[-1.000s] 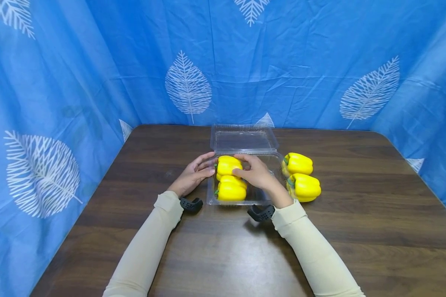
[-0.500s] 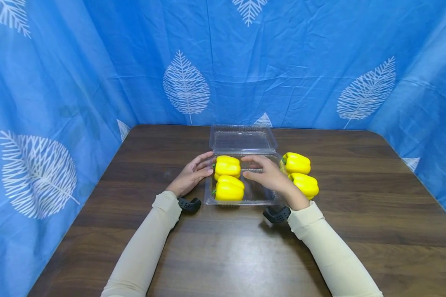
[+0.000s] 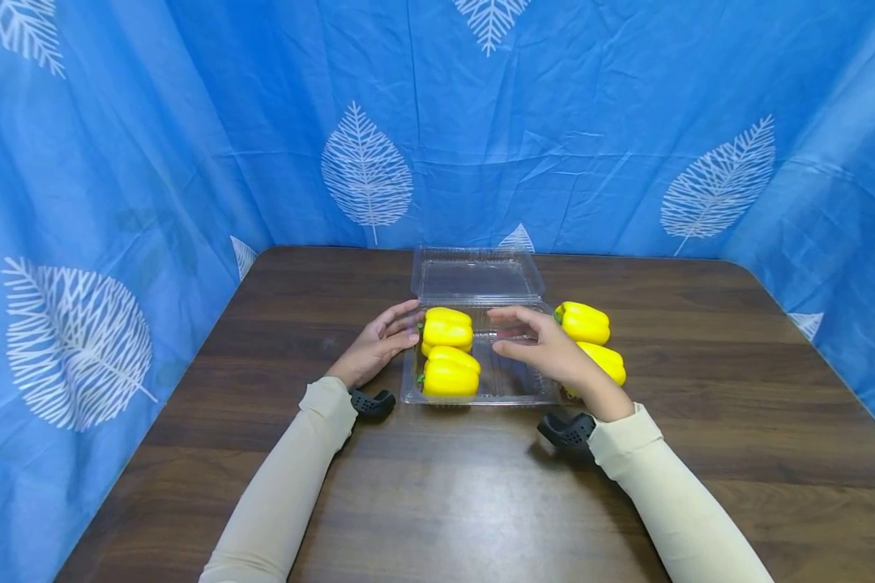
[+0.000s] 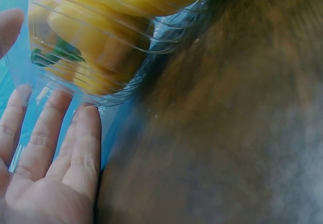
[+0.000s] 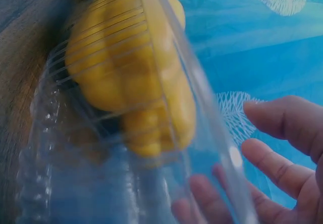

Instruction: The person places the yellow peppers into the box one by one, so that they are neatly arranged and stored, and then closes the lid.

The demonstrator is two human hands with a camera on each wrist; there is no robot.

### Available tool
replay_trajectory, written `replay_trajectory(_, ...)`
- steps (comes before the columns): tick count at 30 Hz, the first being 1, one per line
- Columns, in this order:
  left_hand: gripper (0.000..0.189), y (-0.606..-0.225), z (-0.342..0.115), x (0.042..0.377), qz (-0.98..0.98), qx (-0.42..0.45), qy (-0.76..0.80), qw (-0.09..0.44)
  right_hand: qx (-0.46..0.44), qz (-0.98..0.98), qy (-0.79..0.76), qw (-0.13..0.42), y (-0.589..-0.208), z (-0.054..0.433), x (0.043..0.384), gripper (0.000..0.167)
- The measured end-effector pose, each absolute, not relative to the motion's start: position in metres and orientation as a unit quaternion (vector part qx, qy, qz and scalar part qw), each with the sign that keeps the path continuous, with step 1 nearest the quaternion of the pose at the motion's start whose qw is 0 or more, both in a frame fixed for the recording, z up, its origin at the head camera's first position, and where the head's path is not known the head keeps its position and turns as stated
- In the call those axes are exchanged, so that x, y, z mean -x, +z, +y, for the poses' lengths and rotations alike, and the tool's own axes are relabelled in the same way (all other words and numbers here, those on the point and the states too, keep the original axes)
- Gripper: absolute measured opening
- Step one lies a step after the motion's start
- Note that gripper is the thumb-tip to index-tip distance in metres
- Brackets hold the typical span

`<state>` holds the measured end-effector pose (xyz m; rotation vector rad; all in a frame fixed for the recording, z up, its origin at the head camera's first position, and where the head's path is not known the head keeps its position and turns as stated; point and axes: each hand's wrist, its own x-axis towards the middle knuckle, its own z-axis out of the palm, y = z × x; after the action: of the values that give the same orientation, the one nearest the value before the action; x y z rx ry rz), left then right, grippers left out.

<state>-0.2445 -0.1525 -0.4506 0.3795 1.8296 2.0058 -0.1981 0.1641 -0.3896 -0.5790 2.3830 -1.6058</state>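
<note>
A clear plastic clamshell container (image 3: 510,397) lies open on the table, its lid (image 3: 477,275) folded to the back. Two yellow bell peppers, a rear one (image 3: 447,329) and a front one (image 3: 450,376), fill its left half, stems to the left. Against the left wall my left hand (image 3: 372,346) rests its straight fingertips (image 4: 53,100), the thumb near the rim. My right hand (image 3: 543,344) hovers over the container's right half, fingers apart and holding nothing; in the right wrist view some fingers (image 5: 204,193) show through the clear wall.
Right of the container sit two more yellow bell peppers, a rear one (image 3: 585,322) and a front one (image 3: 605,361) partly hidden by my right hand. The brown wooden table (image 3: 437,502) meets a blue leaf-print curtain (image 3: 591,121) behind.
My right hand has let go of the rear left pepper in the container and moved right, away from it. My left hand stays at the left wall.
</note>
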Motion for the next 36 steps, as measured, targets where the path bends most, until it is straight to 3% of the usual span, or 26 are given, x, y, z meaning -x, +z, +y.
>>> replay_trajectory(24, 0.070, -0.450, -0.151, 0.243, 0.662, -0.129, 0.711, 0.200, 0.221, 0.787, -0.571, 0.079, -0.382, 0.204, 0.178, 0.048)
replay_trajectory(36, 0.070, -0.448, -0.151, 0.243, 0.662, -0.126, 0.712, 0.198, 0.242, 0.775, -0.582, 0.035, -0.378, 0.228, 0.172, 0.040)
